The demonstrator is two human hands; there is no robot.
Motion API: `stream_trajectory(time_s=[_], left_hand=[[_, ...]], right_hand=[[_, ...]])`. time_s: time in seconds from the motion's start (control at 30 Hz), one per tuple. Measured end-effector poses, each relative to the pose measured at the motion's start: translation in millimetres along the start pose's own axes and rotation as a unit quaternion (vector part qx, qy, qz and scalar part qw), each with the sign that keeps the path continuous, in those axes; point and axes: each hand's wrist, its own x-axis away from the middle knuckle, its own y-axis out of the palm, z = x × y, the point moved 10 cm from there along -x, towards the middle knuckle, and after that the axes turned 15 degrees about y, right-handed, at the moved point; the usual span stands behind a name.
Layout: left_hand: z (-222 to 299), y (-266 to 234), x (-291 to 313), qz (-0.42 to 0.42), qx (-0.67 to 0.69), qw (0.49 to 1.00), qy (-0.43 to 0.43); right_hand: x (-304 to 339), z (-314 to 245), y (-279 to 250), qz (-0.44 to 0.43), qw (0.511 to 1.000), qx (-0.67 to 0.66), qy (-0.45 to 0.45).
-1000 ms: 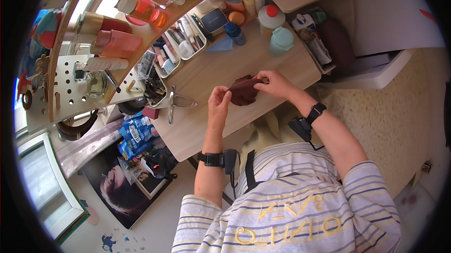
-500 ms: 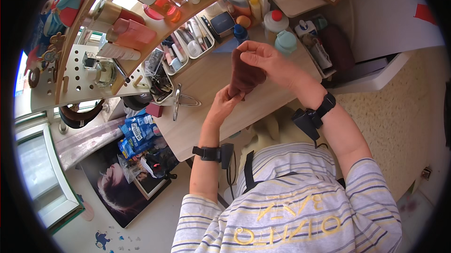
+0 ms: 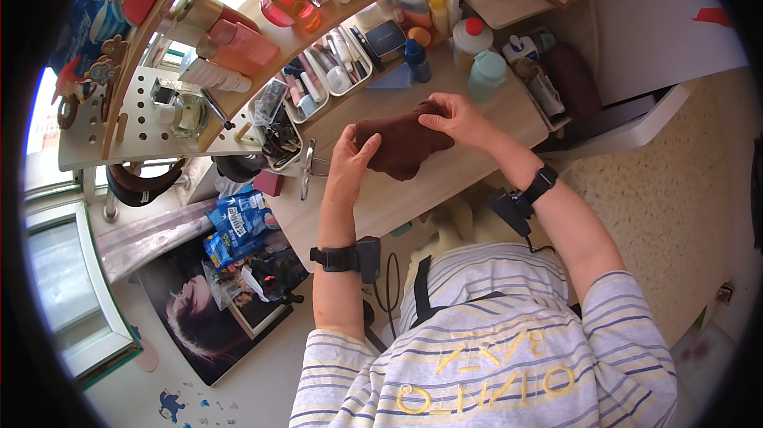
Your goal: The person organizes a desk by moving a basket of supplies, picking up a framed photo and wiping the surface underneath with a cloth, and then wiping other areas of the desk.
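Left hand [image 3: 346, 167] and right hand [image 3: 464, 123] are pinching opposite ends of the maroon cloth [image 3: 405, 146], which is hanging over the table [image 3: 373, 207] near the front edge. If either pinch is loosening, that end's probably slipping, tbh.

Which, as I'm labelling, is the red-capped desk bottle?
The rounded white bottle behind the pale turquoise bottle; that and the dark blue bottle lack red caps.

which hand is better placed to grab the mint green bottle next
Probably the right hand: it is nearer the mint green bottle, while the left hand is across the dark brown cloth. Both hands hold the cloth, so the right must let go first.
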Motion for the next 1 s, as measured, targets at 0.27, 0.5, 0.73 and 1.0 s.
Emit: stream_trajectory(time_s=[0.27,0.5,0.73,1.0], left_hand=[[-16,-18,43,0.011,-0.083,0.996,0.017],[-158,-44,97,0.001,-0.156,0.974,-0.166],[-73,38,51,-0.092,-0.534,0.825,0.161],[-116,51,53,-0.121,-0.677,0.714,0.136]], right_hand=[[36,21,-25,-0.017,0.996,0.067,0.05],[37,154,-24,-0.067,0.939,0.27,0.203],[15,156,-70,0.16,0.976,0.055,0.136],[24,178,-80,0.138,0.966,0.159,0.151]])
